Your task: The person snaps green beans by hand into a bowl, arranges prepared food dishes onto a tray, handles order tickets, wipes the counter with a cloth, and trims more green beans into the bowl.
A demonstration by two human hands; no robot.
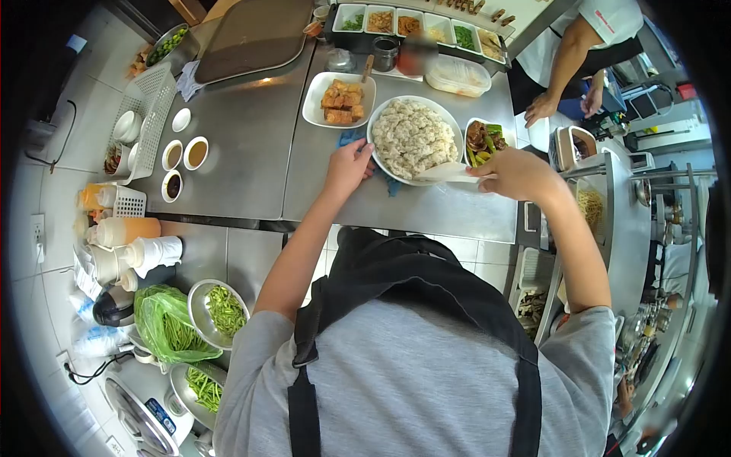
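Note:
A large white bowl (375, 154) heaped with cooked rice (415, 137) sits on the steel counter in front of me. My left hand (352, 164) grips its left rim, with a blue cloth (393, 185) partly under the bowl. My right hand (514, 174) is closed round a white rice paddle (443, 172), whose blade touches the rice at the near right edge. Just beyond that hand stands a small white dish (470, 126) of meat and green vegetables, partly hidden by the hand. To the left, a square white bowl (308, 107) holds browned cubes and a utensil with a wooden handle.
Several small sauce cups (197, 152) stand on the left counter near a white basket (156, 91). A brown tray (251, 38) lies at the back. Topping containers (411, 24) line the far edge. At right, a co-worker's hands (542, 109) reach over a counter.

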